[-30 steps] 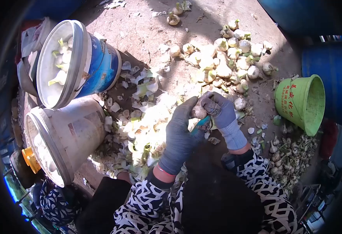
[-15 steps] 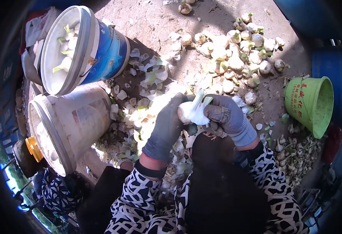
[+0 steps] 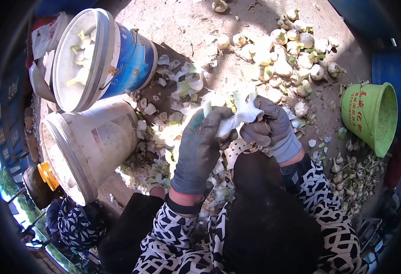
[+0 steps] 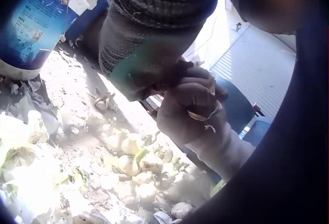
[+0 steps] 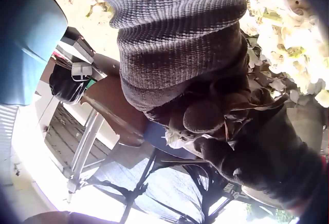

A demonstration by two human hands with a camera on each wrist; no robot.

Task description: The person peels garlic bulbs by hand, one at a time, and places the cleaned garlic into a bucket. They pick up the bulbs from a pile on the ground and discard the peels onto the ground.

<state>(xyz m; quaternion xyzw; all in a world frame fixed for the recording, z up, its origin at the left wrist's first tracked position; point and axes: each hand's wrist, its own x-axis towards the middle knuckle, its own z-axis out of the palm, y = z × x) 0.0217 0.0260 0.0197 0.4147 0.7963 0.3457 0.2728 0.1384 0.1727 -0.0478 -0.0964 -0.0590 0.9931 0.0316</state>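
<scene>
Hands in gloves, left hand (image 3: 199,148) and right hand (image 3: 270,124), both pinch one garlic bulb (image 3: 241,113) with curled fingers.

I take this for an outdoor farm yard: sunlit bare ground (image 3: 182,27), a garlic heap (image 3: 287,59) beyond the gripped bulb (image 3: 241,113), buckets (image 3: 132,59) left of it.

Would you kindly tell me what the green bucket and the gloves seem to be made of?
The green bucket looks like moulded plastic, smooth with printed red characters. The left hand and right hand, gripping a bulb, wear knitted gloves, ribbed cuffs, palms apparently coated.
</scene>
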